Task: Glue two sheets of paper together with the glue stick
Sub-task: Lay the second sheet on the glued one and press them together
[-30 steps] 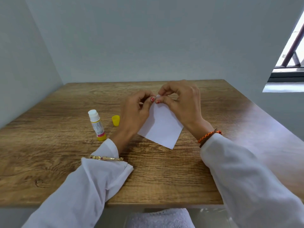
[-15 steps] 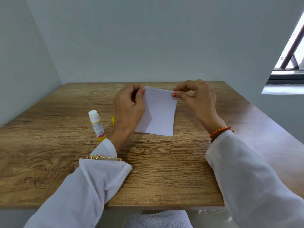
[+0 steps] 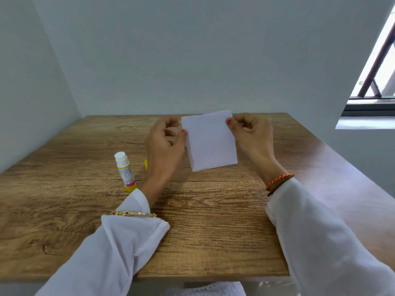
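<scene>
**White paper held up between both hands above the table**

The white paper (image 3: 210,142) is raised off the wooden table (image 3: 213,231), upright and facing the camera, its top edge reaching just over the table's far edge against the grey wall (image 3: 192,50). It looks like a single rectangle; whether it is one sheet or two laid together cannot be told. A faint vertical crease runs down from its top edge, left of centre.

The left hand (image 3: 164,144) pinches the paper's left edge, its thumb tip on the front face and the other fingers curled behind. The right hand (image 3: 252,135) pinches the paper's right edge near the top corner, its thumb on the front and the fingers curled behind. Both thumbnails are painted red.

Left of the paper, beyond the left hand, the glue stick (image 3: 125,171) stands on the table, slightly tilted, uncapped, with its white tip up and a yellow base. Its yellow cap (image 3: 145,164) lies between the glue stick and the left wrist, mostly hidden by the hand.

Both arms wear white sleeves (image 3: 119,248). A gold bangle (image 3: 134,213) sits on the left forearm, and an orange braided band (image 3: 277,182) circles the right wrist. Right of the paper, past the table's edge, a window (image 3: 376,82) with a dark frame shows.
</scene>
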